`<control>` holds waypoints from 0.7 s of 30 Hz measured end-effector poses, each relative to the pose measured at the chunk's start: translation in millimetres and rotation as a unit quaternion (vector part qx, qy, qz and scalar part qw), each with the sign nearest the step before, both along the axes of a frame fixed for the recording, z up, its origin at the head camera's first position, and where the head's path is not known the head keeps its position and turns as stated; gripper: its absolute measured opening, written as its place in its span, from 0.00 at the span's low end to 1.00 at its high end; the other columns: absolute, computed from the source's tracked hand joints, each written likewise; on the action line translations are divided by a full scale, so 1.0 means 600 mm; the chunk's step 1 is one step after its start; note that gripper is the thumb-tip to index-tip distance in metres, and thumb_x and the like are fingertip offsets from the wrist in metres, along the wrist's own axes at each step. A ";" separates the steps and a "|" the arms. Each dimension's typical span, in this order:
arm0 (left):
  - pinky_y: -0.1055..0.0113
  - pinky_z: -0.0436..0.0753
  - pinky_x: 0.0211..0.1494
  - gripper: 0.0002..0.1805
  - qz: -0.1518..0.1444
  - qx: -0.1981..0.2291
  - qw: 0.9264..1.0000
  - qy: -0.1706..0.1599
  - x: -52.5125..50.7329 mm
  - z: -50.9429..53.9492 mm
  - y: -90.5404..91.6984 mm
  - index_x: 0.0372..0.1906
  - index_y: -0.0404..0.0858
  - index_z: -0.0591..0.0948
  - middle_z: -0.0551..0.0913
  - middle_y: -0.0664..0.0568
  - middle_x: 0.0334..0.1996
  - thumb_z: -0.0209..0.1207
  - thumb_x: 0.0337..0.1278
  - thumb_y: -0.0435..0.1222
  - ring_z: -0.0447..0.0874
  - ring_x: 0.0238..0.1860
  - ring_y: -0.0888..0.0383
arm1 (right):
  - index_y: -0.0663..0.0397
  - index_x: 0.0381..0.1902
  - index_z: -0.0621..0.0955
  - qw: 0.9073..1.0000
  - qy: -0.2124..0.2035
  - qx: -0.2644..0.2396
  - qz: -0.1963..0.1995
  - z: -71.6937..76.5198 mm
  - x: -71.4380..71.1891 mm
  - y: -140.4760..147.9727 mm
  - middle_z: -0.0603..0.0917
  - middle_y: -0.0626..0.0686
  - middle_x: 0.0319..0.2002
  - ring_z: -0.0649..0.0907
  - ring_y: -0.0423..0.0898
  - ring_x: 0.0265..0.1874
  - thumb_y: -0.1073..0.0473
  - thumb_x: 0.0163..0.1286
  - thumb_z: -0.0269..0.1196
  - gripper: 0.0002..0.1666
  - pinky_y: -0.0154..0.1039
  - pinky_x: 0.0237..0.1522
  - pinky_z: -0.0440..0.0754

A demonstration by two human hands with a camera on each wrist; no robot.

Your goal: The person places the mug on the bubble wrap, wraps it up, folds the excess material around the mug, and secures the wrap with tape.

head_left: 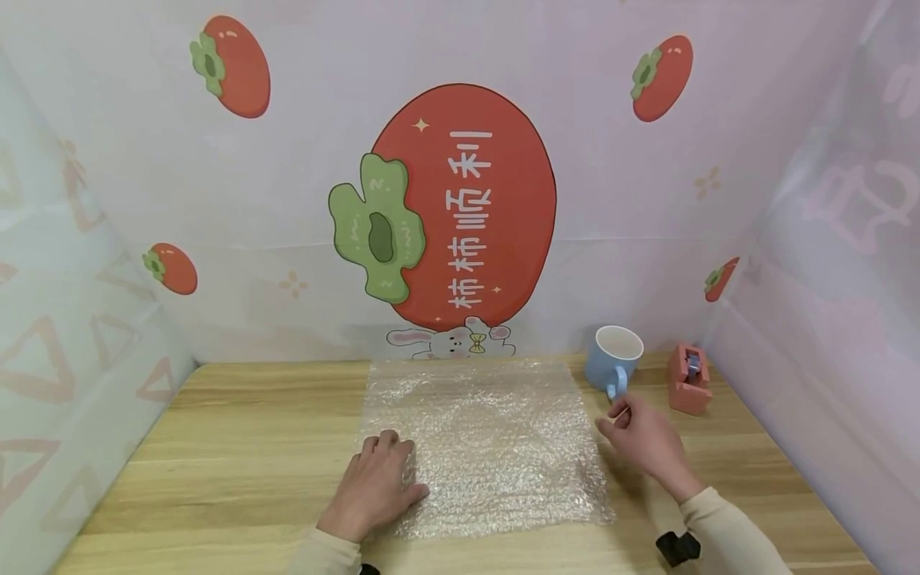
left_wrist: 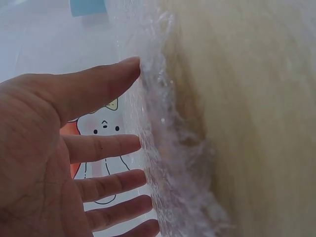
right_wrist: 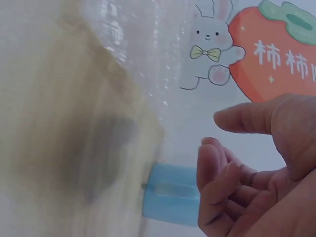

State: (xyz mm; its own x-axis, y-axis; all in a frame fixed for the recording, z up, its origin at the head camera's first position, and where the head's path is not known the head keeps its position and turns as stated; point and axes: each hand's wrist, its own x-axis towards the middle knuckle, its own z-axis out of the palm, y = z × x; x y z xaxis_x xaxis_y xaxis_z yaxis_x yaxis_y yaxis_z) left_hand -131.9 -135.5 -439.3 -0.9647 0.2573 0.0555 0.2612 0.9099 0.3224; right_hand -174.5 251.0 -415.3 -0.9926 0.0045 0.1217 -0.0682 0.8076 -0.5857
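- Printed cloth backdrop (head_left: 618,200) with a big red persimmon (head_left: 496,208) and a cartoon rabbit (head_left: 451,345) stands behind a wood-grain table (head_left: 259,447); clock directions are from the bubble-wrap sheet's middle in the head view, twelve pointing at the backdrop.
- Clear bubble-wrap sheet (head_left: 496,455) lies spread on the table at the clock's centre, its near edge slightly wavy and nothing on top of it.
- Left hand (head_left: 374,491) is at eight o'clock, on the sheet's left edge; the left wrist view shows its fingers straight and apart, fingertips at the wrap, no pinch.
- Right hand (head_left: 647,443) is at three o'clock, just off the sheet's right edge; its fingers curl loosely, thumb and fingers apart, with nothing held.
- Blue mug (head_left: 602,367), white inside, stands upright at two o'clock beside the sheet's far right corner, its handle (head_left: 620,382) toward the right hand.
- Red tape dispenser (head_left: 691,395) sits between two and three o'clock, right of the mug.
- Judging by the layout, the step in hand is steadying the spread wrap while reaching for the mug.
- That move would call for the right hand to go toward eleven o'clock and close on the handle, with the left keeping the sheet flat.
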 end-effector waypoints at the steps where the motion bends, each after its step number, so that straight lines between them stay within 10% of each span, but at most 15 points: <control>1: 0.37 0.79 0.50 0.33 0.000 0.000 1.000 0.000 0.000 0.001 0.000 0.55 0.33 0.82 0.76 0.34 0.56 0.76 0.49 0.49 0.73 0.58 0.31 | 0.60 0.36 0.78 1.000 0.013 -0.001 -0.005 0.003 -0.001 0.002 0.80 0.49 0.25 0.76 0.43 0.22 0.58 0.64 0.69 0.12 0.40 0.25 0.72; 10: 0.38 0.80 0.50 0.33 0.000 0.000 1.000 0.001 0.002 0.001 0.001 0.55 0.33 0.82 0.76 0.34 0.56 0.75 0.49 0.49 0.73 0.57 0.31 | 0.58 0.30 0.79 0.993 0.111 0.029 -0.021 0.032 -0.029 0.018 0.81 0.50 0.23 0.77 0.45 0.22 0.60 0.61 0.71 0.11 0.41 0.26 0.71; 21: 0.38 0.80 0.49 0.33 -0.001 -0.001 1.000 -0.003 0.002 0.004 0.001 0.55 0.33 0.82 0.76 0.35 0.56 0.75 0.49 0.50 0.74 0.57 0.32 | 0.65 0.42 0.79 0.994 0.095 0.029 -0.047 0.057 -0.068 0.036 0.82 0.61 0.37 0.80 0.55 0.35 0.55 0.64 0.70 0.18 0.50 0.35 0.74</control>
